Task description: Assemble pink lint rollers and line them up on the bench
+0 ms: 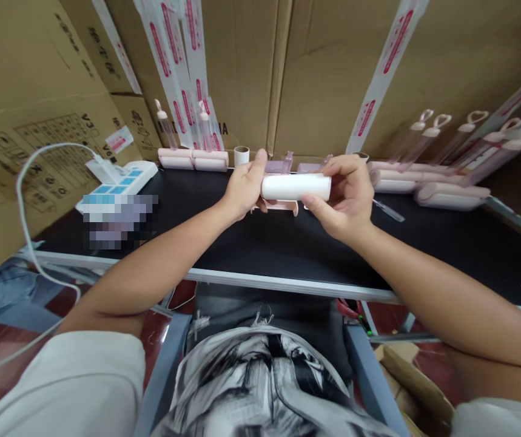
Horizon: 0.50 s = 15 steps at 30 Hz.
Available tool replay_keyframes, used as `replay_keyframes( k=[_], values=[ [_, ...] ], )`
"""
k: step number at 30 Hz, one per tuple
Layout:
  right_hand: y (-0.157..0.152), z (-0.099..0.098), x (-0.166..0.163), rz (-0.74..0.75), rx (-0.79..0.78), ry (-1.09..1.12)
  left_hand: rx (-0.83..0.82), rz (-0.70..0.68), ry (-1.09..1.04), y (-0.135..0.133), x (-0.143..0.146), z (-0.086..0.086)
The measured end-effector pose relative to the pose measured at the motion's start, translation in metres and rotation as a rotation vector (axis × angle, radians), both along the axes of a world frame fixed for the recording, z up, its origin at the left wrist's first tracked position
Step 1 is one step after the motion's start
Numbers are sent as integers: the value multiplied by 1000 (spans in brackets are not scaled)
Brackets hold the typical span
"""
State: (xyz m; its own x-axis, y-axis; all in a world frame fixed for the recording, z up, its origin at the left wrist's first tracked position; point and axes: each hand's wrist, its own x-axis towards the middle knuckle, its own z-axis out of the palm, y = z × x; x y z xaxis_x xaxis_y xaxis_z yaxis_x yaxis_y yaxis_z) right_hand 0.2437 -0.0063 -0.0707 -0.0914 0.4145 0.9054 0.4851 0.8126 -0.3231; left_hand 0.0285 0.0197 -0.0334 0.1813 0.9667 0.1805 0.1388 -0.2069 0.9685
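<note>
Held level above the black tabletop is a white lint-roller roll (295, 187). My left hand (247, 185) closes on its left end, thumb pointing up. At the right end, my right hand (347, 195) grips it with the thumb below and the fingers behind. Under the roll lies a pink curved roller cover (282, 208), partly hidden. Behind it are clear purplish plastic handles (280, 165), partly covered by my hands. A white roll (242, 156) stands upright behind my left hand. A small clear plastic piece (390, 210) lies right of my right hand.
Pink lint rollers (193, 159) with upright clear handles stand at the back left, and several more (452, 195) at the right. A white power strip (121, 185) with a plugged-in cable sits left. Cardboard (333, 73) walls the back. A metal edge (287, 281) borders the table's front.
</note>
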Motion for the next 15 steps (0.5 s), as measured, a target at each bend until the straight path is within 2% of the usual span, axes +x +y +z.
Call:
replay_keyframes(
  k=[3,7,11,15],
  values=[
    [0,-2,-1,58,22,-7,29,24,36,0,-1,-1],
    [-1,-5,-4,41,-17,-93,65,7,101,-5,0,2],
    [-5,-5,-6,85,8,-165,107,32,10,-9,1,5],
    [-2,-7,-6,85,-115,-172,122,-2,32,-8,-3,7]
  ],
)
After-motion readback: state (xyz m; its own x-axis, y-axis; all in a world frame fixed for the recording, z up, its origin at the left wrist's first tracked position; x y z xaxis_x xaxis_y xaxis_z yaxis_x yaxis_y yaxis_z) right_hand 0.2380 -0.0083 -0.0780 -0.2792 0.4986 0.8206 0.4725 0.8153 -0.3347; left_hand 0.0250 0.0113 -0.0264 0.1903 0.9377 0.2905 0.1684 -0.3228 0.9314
